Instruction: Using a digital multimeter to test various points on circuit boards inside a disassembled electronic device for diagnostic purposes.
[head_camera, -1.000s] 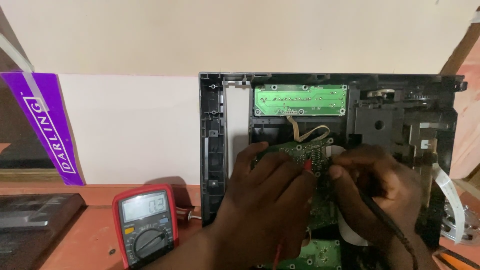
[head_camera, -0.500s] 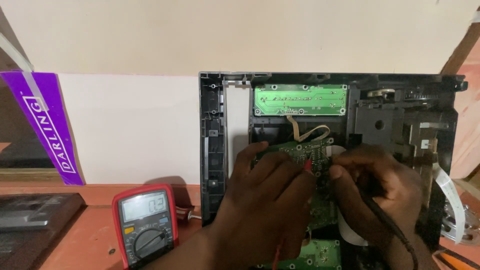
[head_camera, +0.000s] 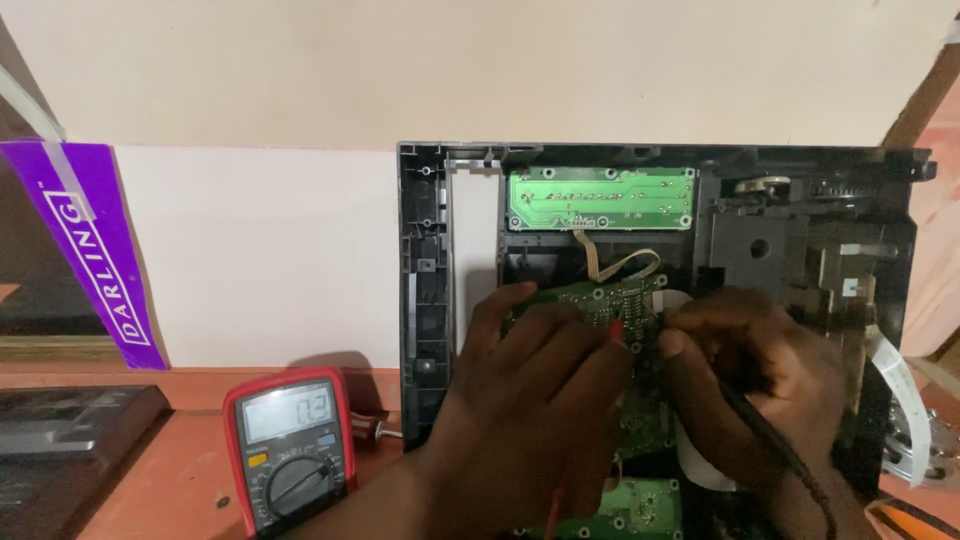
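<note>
A black plastic device housing (head_camera: 425, 300) stands open against the wall, with a green circuit board (head_camera: 600, 198) near its top and a tan ribbon cable (head_camera: 615, 265) below it. My left hand (head_camera: 530, 390) holds a red test probe (head_camera: 617, 329) against a second green board (head_camera: 600, 300) in the middle. My right hand (head_camera: 750, 380) pinches a black probe whose black lead (head_camera: 780, 450) runs down toward me. A red multimeter (head_camera: 290, 450) lies at the lower left, its display lit.
A purple strip with white lettering (head_camera: 95, 250) hangs on the wall at left. A dark flat device (head_camera: 60, 440) sits at the far left on the reddish bench. A white flat cable (head_camera: 905, 390) curls at the housing's right.
Both hands stay on the middle board with barely any shift. The multimeter and the housing have not moved.
</note>
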